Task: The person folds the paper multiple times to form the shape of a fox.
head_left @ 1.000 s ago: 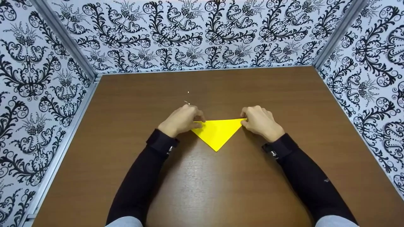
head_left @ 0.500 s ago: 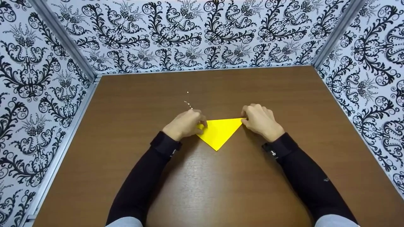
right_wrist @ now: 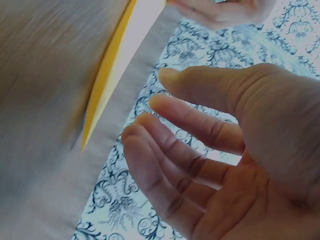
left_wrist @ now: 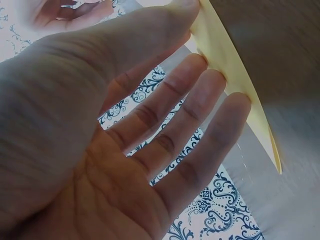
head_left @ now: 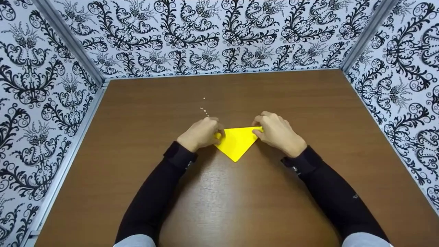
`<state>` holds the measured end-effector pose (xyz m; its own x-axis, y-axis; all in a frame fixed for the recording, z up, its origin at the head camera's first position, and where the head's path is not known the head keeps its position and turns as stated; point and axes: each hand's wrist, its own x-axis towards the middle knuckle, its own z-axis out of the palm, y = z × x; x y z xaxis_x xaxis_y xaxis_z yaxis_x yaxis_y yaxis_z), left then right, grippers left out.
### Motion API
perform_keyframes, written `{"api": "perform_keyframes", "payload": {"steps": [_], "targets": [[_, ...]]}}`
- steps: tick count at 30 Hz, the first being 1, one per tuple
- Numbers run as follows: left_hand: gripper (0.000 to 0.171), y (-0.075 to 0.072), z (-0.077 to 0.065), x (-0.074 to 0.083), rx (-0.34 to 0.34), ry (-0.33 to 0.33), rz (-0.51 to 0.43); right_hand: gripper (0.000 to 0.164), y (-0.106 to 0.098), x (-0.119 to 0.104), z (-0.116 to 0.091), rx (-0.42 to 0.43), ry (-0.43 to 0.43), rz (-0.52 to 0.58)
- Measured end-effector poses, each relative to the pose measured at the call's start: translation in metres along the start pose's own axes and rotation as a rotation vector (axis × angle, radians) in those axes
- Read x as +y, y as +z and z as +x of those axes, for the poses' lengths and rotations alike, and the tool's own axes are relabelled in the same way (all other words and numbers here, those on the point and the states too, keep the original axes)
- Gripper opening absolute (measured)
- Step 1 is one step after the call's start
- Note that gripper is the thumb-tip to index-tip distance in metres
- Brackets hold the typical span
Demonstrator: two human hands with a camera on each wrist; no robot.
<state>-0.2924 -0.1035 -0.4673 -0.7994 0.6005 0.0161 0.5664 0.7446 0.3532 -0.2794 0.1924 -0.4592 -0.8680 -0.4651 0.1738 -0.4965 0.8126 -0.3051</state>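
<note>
A yellow sheet of paper (head_left: 236, 145), folded into a triangle, lies on the table with its point towards me. My left hand (head_left: 202, 133) pinches its left corner; in the left wrist view the thumb (left_wrist: 180, 10) lies at the paper (left_wrist: 235, 75) and fingertips touch its edge. My right hand (head_left: 278, 133) is over the right corner, the thumb overlapping it in the head view. Seen from the right wrist, that hand's thumb and fingers (right_wrist: 165, 137) are loosely bent, with a gap between them and the paper (right_wrist: 107, 80).
The brown wooden table (head_left: 219, 195) stretches around the paper. Small whitish specks (head_left: 204, 110) mark it just beyond my left hand. Black-and-white patterned panels (head_left: 219, 34) in grey metal frames enclose the back and both sides.
My left hand has moved slightly right and inward along the paper. My right hand has shifted left from the outer tip, over more of the right corner.
</note>
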Motion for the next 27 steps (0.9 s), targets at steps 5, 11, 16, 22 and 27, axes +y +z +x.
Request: {"api": "perform_keyframes", "payload": {"steps": [5,11,16,22,27], "targets": [[0.02,0.001,-0.001,0.0,0.0,0.0,0.017,0.029,0.001,-0.014,-0.002,-0.048,-0.101,0.073],[0.019,0.004,-0.004,0.001,0.016,0.018,0.053,0.023,0.009,-0.029,-0.007,-0.081,-0.25,0.084],[0.016,0.008,-0.008,0.0,0.052,0.042,0.066,0.018,0.015,-0.038,-0.012,-0.097,-0.339,0.054],[0.01,0.016,-0.012,-0.005,0.1,0.084,0.073,0.013,0.024,-0.044,-0.018,-0.127,-0.389,0.051],[0.009,0.018,-0.015,-0.006,0.123,0.103,0.088,0.011,0.031,-0.045,-0.021,-0.155,-0.424,0.033]]}}
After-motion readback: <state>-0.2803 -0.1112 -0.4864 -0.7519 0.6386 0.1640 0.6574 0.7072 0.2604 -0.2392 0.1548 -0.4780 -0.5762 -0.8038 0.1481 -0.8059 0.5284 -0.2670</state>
